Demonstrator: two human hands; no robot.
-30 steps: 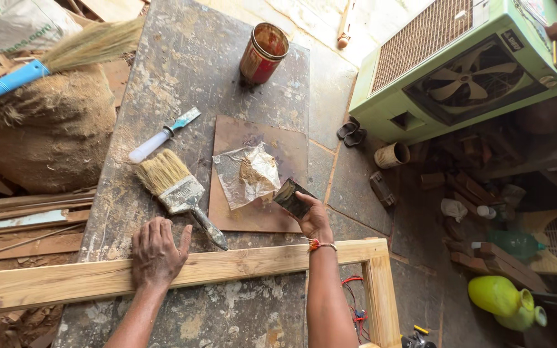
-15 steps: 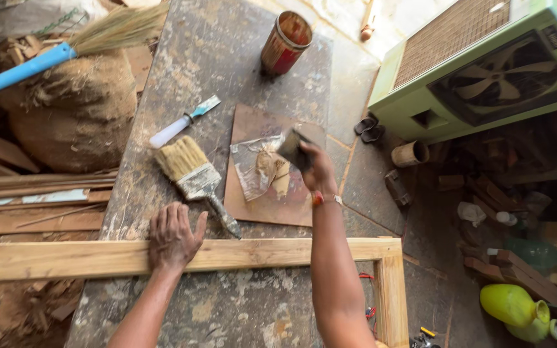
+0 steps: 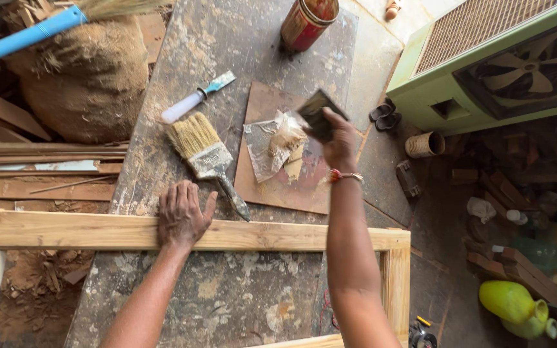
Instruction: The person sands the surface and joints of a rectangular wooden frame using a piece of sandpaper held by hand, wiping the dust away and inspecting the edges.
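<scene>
From the head view, your left hand [image 3: 182, 216] lay flat, fingers spread, on the top rail of the wooden frame [image 3: 85, 231], pinning it to the worktable [image 3: 227, 38], while your right hand [image 3: 338, 138] gripped a dark scraper [image 3: 317, 115] over the putty [image 3: 286, 143] heaped on plastic on a brown board [image 3: 291, 187]. By my reading you were only loading filler: the rail looked bare, no putty showed on it, so spreading and smoothing remained, and the brush [image 3: 206, 154] beside your left hand lay unused near a small knife [image 3: 196, 98] and a tin [image 3: 307, 22].
</scene>
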